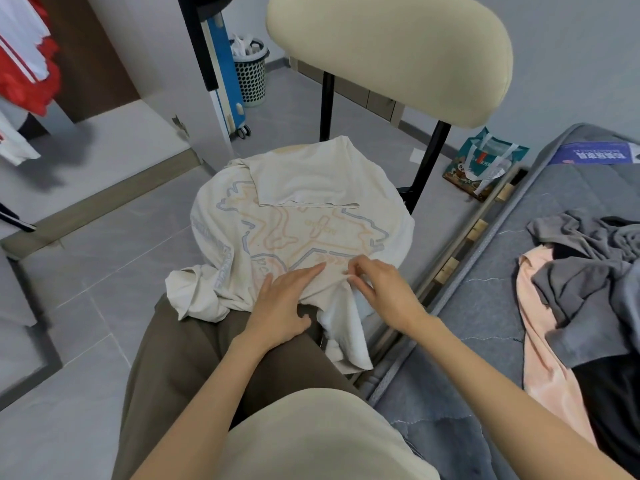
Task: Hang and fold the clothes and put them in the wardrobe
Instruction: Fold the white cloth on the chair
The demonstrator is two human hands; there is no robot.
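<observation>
A cream T-shirt (294, 220) with a pastel line print lies spread over the round seat of a chair (391, 53) in front of me. One sleeve is folded in across the top. My left hand (285, 306) rests flat on the shirt's near edge, fingers straight. My right hand (384, 289) pinches a fold of the shirt's fabric at the near right edge. The shirt's lower part hangs off the seat toward my knees.
A bed (491, 306) at the right holds a pile of grey, pink and black clothes (581, 292). The open wardrobe (114, 133) stands at the left with red and white garments (27, 64) hanging inside. A laundry basket (251, 74), a blue case and a bag sit on the floor behind.
</observation>
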